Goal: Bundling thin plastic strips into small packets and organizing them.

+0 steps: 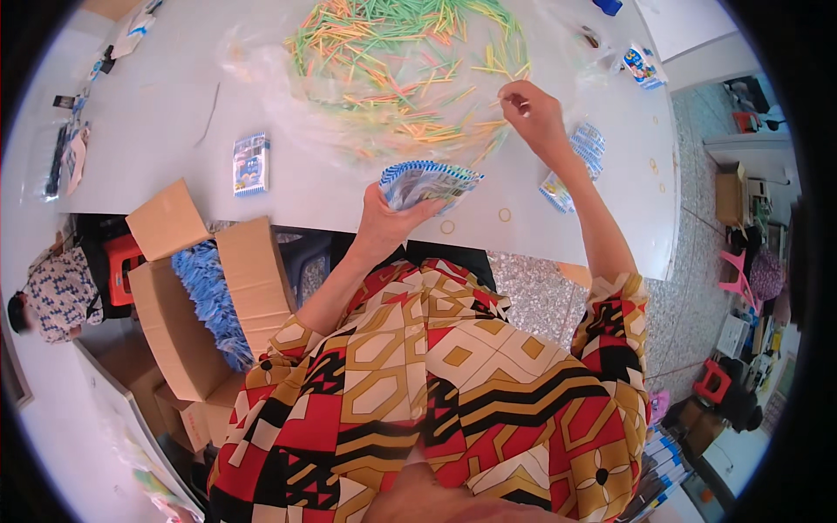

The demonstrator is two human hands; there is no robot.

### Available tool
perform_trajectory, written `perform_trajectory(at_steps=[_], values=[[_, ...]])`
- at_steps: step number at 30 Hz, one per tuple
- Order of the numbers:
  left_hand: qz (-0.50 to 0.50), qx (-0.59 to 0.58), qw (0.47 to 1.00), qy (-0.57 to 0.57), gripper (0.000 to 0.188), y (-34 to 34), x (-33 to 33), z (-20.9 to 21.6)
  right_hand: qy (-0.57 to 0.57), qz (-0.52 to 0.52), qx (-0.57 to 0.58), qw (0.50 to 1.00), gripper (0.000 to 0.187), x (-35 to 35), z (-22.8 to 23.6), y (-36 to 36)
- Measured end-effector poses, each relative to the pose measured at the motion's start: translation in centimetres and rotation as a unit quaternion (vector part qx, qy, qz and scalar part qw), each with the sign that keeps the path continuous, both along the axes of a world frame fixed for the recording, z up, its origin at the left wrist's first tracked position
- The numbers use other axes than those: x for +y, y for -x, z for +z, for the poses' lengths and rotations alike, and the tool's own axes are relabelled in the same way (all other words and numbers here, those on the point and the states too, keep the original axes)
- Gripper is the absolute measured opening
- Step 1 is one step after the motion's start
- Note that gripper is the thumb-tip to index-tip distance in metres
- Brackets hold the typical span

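Gleaming, crinkled packet [423, 186] with blue-striped edge

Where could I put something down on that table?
There's bare table between the left hand and the blue-and-white packet to its left, and more left of that packet, this side of the thin cord. The far middle is crowded with green and orange sticks.

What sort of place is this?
Probably a small packing workshop: I can see a heap of thin colored sticks, little blue-and-white packets and an open cardboard box.
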State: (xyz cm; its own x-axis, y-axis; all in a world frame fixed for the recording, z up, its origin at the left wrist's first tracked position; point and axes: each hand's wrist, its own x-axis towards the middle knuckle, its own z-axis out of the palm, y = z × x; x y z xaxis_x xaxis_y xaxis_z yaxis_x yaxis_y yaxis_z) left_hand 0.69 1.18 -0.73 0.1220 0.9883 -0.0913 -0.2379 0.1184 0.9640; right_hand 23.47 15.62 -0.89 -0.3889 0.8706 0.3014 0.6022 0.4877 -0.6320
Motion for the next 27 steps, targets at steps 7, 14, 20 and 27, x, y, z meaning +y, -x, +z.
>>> perform_trajectory(at_steps=[7, 14, 20, 27], values=[[-0.005, -0.021, 1.0, 0.0, 0.026, -0.6, 0.3, 0.2, 0.268, 0.087, 0.278, 0.918, 0.008, -7.5, 9.1, 2.5], [-0.002, -0.058, 0.998, 0.001, 0.028, -0.9, 0.0, 0.8, 0.21, 0.095, 0.197, 0.953, 0.008, -8.7, 8.8, 3.0], [-0.008, -0.05, 0.999, -0.016, 0.029, -0.6, -0.1, 0.7, 0.201, 0.091, 0.256, 0.941, 0.009, -8.7, 9.1, 3.1], [-0.007, -0.045, 0.999, -0.008, 0.029, -0.6, -0.4, 0.7, 0.198, 0.09, 0.219, 0.951, 0.008, -9.0, 9.1, 3.7]])
